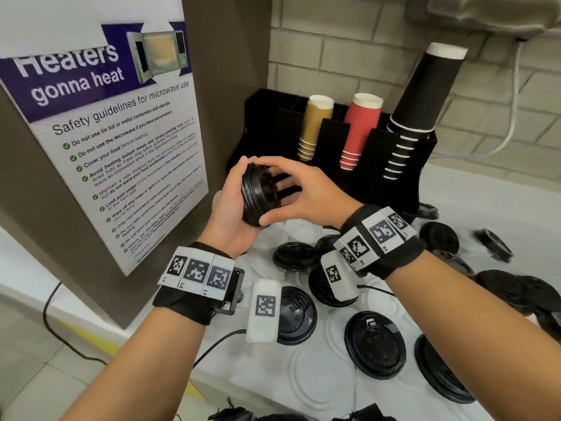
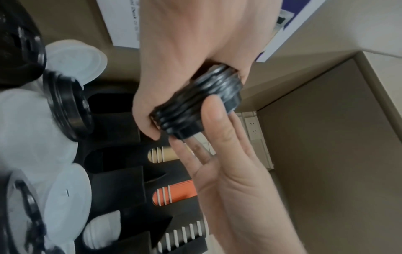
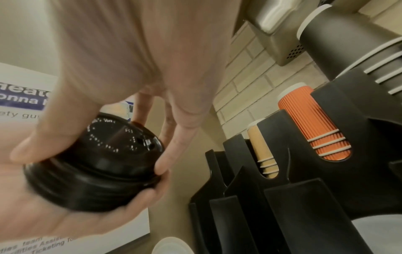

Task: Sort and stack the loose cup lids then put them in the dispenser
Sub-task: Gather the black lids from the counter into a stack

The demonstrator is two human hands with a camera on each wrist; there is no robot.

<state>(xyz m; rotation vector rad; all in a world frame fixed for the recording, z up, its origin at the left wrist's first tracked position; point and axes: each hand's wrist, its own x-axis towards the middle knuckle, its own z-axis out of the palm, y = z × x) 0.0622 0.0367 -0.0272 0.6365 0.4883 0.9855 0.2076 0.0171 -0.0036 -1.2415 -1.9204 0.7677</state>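
Note:
A short stack of black cup lids [image 1: 259, 192] [image 2: 195, 106] [image 3: 91, 171] is held on its side in the air, in front of the black cup-and-lid dispenser [image 1: 331, 132] [image 3: 282, 206]. My left hand [image 1: 227, 214] [image 2: 185, 51] cups the stack from behind, fingers curled round its rims. My right hand [image 1: 303, 192] [image 3: 130, 51] spans the top lid, pinching it between thumb and forefinger while the other fingers stay spread. More loose black lids [image 1: 375, 344] and white lids [image 1: 321, 381] lie on the white counter below.
The dispenser holds gold cups [image 1: 314, 126], red cups [image 1: 361, 129] and black cups [image 1: 425, 89]. A microwave safety poster [image 1: 106, 132] on a brown panel stands close at the left. Brick wall behind. A cable [image 1: 513, 117] hangs at the back right.

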